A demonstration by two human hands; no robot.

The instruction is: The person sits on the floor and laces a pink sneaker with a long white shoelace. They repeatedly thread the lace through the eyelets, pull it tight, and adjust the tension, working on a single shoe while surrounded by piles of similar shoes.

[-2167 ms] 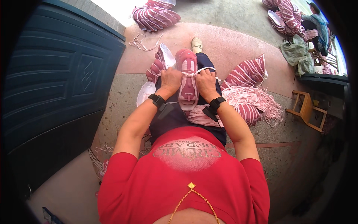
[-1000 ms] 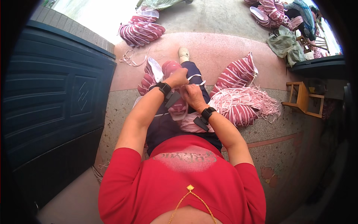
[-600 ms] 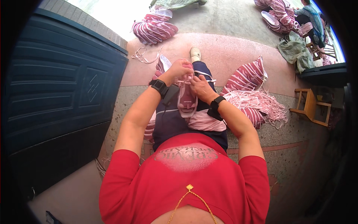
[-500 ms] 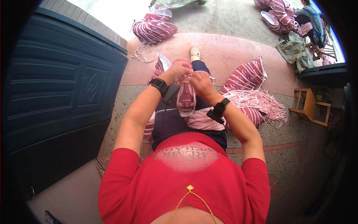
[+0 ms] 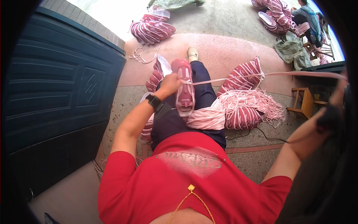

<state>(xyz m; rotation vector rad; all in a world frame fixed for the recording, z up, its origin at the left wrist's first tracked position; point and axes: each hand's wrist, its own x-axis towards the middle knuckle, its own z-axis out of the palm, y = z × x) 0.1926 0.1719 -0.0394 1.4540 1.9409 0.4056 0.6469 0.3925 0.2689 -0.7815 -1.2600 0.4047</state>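
Observation:
A pink sneaker [image 5: 185, 98] rests on my lap with its toe pointing away from me. My left hand [image 5: 170, 83] is closed at its lacing area, the fingertips hidden against the upper. From there a pale pink shoelace [image 5: 238, 77] runs almost straight out to the far right. At its other end is my right hand [image 5: 338, 91], arm stretched wide, blurred and partly lost in the dark rim; the lace ends at its fingers. Over my right thigh lies a bundle of pale pink laces [image 5: 207, 118].
Loose laces [image 5: 257, 102] spill over striped pink shoe bundles [image 5: 242, 76] on my right. More bundled shoes [image 5: 153, 29] lie ahead. A dark blue door [image 5: 63, 78] stands left, a wooden stool [image 5: 302, 102] right. Another person [image 5: 309, 18] sits at the far right.
My right hand has swung from beside the sneaker out to the far right, drawing the shoelace out long. My left hand has come down slightly onto the sneaker's lacing area.

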